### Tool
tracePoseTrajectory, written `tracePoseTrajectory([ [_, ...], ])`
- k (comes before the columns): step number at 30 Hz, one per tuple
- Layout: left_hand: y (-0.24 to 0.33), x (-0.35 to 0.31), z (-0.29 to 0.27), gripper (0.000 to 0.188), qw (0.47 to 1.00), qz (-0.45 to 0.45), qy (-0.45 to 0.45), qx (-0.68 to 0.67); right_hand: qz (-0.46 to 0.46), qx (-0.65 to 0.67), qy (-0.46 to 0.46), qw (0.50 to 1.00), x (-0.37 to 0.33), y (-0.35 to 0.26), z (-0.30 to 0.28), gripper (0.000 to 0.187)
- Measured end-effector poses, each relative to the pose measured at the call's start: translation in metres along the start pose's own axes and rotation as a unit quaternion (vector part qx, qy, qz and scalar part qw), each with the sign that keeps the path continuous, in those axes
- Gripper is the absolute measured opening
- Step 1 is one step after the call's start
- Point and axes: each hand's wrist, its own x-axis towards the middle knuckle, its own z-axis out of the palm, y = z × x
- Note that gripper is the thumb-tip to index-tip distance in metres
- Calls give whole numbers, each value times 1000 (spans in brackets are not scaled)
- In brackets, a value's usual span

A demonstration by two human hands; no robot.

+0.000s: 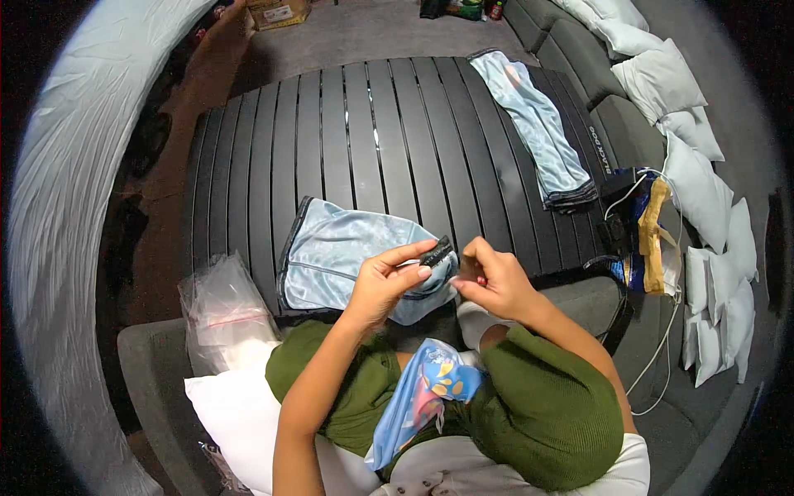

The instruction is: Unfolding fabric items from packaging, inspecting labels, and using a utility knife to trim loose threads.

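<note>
A light-blue cloth cover with dark trim lies spread on the near part of the slatted table. My left hand is closed at its right end, pinching a short black folded strip between thumb and fingers; the strip looks like part of the trim. Close by on the right, my right hand has its thumb and fingers pressed together. Whatever it pinches is too small to make out. Across my lap lies a blue printed cloth with yellow and pink shapes.
The black slatted table carries another light-blue cloth at its far right. Several white pillows line the grey sofa on the right, near a blue-and-yellow bag and a white cable. Clear plastic bags rest at left.
</note>
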Motion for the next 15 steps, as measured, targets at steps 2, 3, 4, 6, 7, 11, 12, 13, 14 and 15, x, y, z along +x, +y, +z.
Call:
tracePoseTrajectory([
  [2, 1, 0, 2, 45, 1000, 4, 18, 12, -28, -117, -22, 993, 1, -3, 1, 27],
  [3, 1, -1, 2, 45, 1000, 4, 19, 12, -58, -170, -12, 984, 2, -2, 2, 33],
  [4, 0, -1, 2, 48, 1000, 16, 10, -2, -59, -170, -12, 984, 2, -1, 3, 33],
  [6, -3, 1, 0, 51, 999, 28, 2, -17, -64, -246, -7, 967, 2, 2, 4, 39],
  [7, -5, 1, -1, 54, 999, 33, -8, -16, -65, -246, -7, 967, 2, 3, 4, 39],
  [11, -6, 1, 3, 56, 999, 34, -28, -21, -91, -308, 22, 947, 2, 6, 6, 43],
  [12, -6, 1, 4, 56, 999, 34, -28, -21, -89, -324, 27, 942, 1, 7, 6, 43],
  [13, -6, 1, 5, 57, 999, 33, -31, -23, -89, -324, 27, 942, 1, 6, 6, 43],
  [14, -6, 0, 5, 57, 999, 31, -34, -24, -88, -329, 26, 940, 1, 6, 6, 43],
  [15, -7, 0, 5, 57, 999, 31, -33, -24, -88, -333, 26, 938, 1, 5, 7, 43],
])
